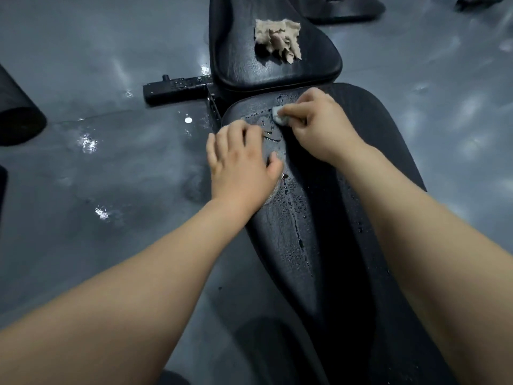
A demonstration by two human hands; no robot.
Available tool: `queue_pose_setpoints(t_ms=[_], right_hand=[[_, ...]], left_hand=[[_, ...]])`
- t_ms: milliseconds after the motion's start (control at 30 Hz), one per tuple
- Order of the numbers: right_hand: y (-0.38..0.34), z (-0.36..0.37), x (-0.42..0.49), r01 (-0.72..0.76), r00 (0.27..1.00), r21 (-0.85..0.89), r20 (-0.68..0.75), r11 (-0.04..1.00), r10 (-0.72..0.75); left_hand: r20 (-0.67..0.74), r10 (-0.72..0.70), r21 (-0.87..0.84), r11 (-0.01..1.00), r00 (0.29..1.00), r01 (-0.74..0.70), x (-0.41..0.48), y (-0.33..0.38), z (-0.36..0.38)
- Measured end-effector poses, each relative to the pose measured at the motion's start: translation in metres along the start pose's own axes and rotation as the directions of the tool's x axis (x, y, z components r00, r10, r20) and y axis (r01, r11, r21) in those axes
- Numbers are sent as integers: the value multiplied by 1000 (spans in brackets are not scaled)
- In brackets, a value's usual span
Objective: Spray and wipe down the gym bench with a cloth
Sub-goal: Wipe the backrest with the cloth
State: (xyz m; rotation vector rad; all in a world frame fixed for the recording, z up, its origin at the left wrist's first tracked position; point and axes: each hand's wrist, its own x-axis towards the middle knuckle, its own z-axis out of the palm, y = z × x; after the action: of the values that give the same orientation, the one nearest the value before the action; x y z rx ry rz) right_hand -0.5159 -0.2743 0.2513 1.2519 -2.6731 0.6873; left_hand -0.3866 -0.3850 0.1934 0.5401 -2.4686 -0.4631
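Observation:
The black gym bench's long back pad (327, 223) runs from the bottom of the view up to the middle, beaded with water drops. My right hand (319, 126) pinches a small pale wad of cloth (279, 116) against the pad's far end. My left hand (240, 159) rests flat on the pad's left edge, fingers spread and straight. A crumpled beige cloth (279, 38) lies on the separate seat pad (277, 70) beyond. No spray bottle is in sight.
The bench's black metal frame bar (177, 88) sticks out to the left between the two pads. The grey floor (105, 162) is glossy with wet patches. A dark roller end (19, 118) lies at the left edge.

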Motion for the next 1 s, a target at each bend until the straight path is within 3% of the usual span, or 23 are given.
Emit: queue_pose_setpoints(t_ms=[100, 200, 367, 433, 533, 633, 700, 800, 867, 1000], right_hand=[[-5, -4, -32, 123, 990, 57, 56, 991, -126], [-2, -6, -19, 166, 984, -6, 73, 986, -165], [-5, 17, 44, -74, 982, 22, -170, 997, 77], [-14, 25, 46, -97, 977, 36, -187, 995, 102], [-20, 27, 18, 66, 995, 59, -84, 996, -61], [-12, 12, -2, 274, 958, 87, 68, 958, -280], [-6, 6, 13, 281, 956, 34, 80, 959, -283], [-5, 17, 52, 98, 991, -32, -87, 995, -101], [-13, 28, 67, 20, 995, -35, -100, 999, -24], [-28, 24, 45, 256, 961, 70, 86, 964, -261]], left_hand=[[-85, -209, -51, 977, 974, 206, -12, -1, 4], [-105, -366, -140, 926, 925, 351, -14, 2, 11], [-80, -367, -150, 924, 927, 353, -13, 2, 12], [-85, -374, -164, 919, 923, 357, -14, 2, 11], [-67, -382, -196, 911, 922, 363, -15, 1, 12], [-59, -398, -262, 891, 915, 370, -14, -1, 13], [-63, -407, -294, 880, 911, 373, -14, -2, 13], [-56, -410, -310, 874, 910, 374, -15, -3, 14], [-53, -413, -320, 870, 909, 376, -16, -3, 14], [-36, -415, -330, 864, 909, 381, -15, -5, 13]])
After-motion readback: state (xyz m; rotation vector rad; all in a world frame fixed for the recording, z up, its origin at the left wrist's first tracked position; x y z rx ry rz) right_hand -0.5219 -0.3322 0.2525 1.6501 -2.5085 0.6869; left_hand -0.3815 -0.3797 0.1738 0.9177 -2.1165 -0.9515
